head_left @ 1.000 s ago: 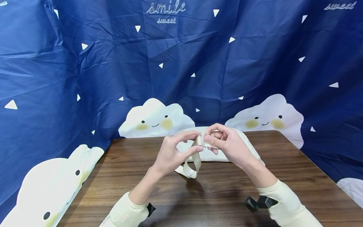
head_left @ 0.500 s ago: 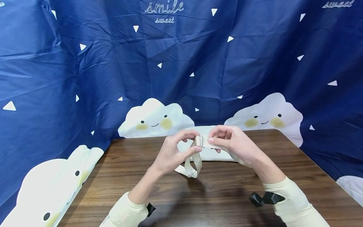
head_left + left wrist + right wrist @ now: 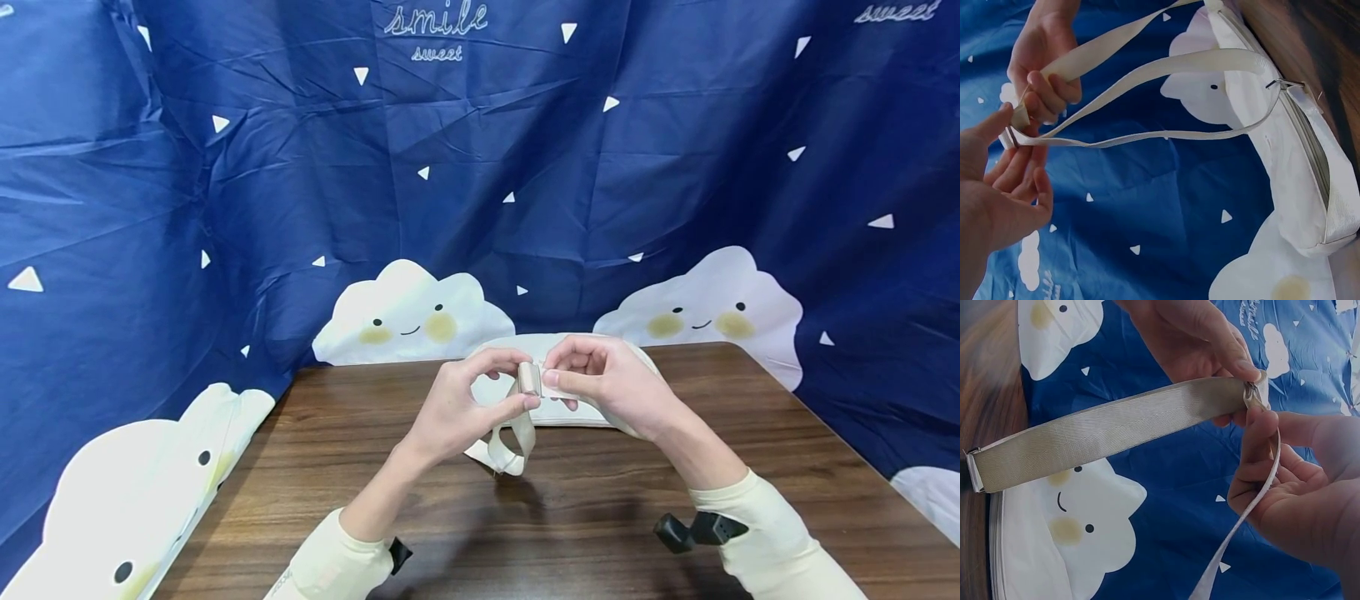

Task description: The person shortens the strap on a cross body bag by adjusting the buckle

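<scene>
A white bag (image 3: 573,413) with a zipper lies at the far side of the table, partly hidden behind the hands. Its cream webbing strap (image 3: 1104,428) runs up from a metal ring (image 3: 1285,84) at the bag's end. My left hand (image 3: 453,404) pinches the metal strap slider (image 3: 530,379) between thumb and fingers, above the table. Just to the right, my right hand (image 3: 618,385) pinches the strap close beside the slider, thumb against curled fingers. A strap loop (image 3: 508,458) hangs down below the slider. In the right wrist view, the webbing bends round the slider.
The brown wooden table (image 3: 360,500) extends around the bag. Behind it hangs a blue curtain (image 3: 480,183) with white triangles and smiling clouds. Black wrist devices (image 3: 697,531) sit on both cream sleeves.
My right hand first drew a little to the right with the strap, then came back toward the slider. The slider has tilted slightly in my left hand, which stays nearly in place.
</scene>
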{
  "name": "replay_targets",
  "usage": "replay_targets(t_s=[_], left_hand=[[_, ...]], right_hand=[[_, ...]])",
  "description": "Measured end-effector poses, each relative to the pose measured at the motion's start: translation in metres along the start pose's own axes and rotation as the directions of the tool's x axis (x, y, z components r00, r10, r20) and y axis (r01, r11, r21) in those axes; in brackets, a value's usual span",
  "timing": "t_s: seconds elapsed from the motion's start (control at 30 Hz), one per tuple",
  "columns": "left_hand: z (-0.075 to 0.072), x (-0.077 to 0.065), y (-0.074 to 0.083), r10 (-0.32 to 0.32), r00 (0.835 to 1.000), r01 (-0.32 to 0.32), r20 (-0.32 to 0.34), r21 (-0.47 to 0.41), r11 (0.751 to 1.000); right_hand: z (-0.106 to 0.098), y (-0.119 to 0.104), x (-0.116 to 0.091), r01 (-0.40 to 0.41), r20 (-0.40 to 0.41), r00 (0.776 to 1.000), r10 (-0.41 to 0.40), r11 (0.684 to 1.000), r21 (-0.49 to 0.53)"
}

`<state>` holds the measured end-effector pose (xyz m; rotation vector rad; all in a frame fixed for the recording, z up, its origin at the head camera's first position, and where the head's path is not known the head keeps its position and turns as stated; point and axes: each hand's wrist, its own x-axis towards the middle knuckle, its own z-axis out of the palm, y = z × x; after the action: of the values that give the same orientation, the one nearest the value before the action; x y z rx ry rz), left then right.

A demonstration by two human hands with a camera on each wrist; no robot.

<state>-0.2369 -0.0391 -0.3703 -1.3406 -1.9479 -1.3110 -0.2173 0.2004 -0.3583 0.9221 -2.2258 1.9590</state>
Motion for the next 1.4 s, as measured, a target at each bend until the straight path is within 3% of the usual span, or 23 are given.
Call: replay_targets(t_s=[0.17,0.57,0.67,0.83,0.97,1.2,1.4], left_hand=[[0.002,0.000,0.001,0.003,1.000,-0.003,0.005,0.014,1.000],[0.000,0.002,-0.001,0.046,0.999,-0.047,0.010,0.041,0.998],[-0.003,0.003,-0.002,0.049,0.999,-0.049,-0.008,0.037,0.998],[-0.006,0.003,-0.002,0.020,0.999,-0.020,-0.030,0.018,1.000],[-0.007,0.004,0.007,-0.012,1.000,0.012,-0.023,-0.020,1.000],[-0.010,0.008,0.034,-0.042,0.999,0.044,0.022,-0.074,0.996],[-0.005,0.005,0.018,-0.008,0.999,0.011,0.039,-0.063,0.998]], right_hand=[[0.001,-0.002,0.000,-0.028,-0.005,1.000,0.028,0.999,-0.021],[-0.001,-0.003,0.002,-0.099,0.038,0.995,0.095,0.989,0.110],[-0.009,-0.001,0.001,-0.120,0.052,0.992,0.117,0.991,0.054],[-0.030,0.000,-0.003,-0.107,0.078,0.990,0.117,0.986,-0.127],[-0.038,0.001,-0.004,-0.070,0.109,0.990,0.093,0.978,-0.198],[-0.035,0.002,-0.003,-0.052,0.111,0.991,0.075,0.979,-0.199],[-0.034,0.000,-0.005,-0.055,0.103,0.992,0.075,0.981,-0.184]])
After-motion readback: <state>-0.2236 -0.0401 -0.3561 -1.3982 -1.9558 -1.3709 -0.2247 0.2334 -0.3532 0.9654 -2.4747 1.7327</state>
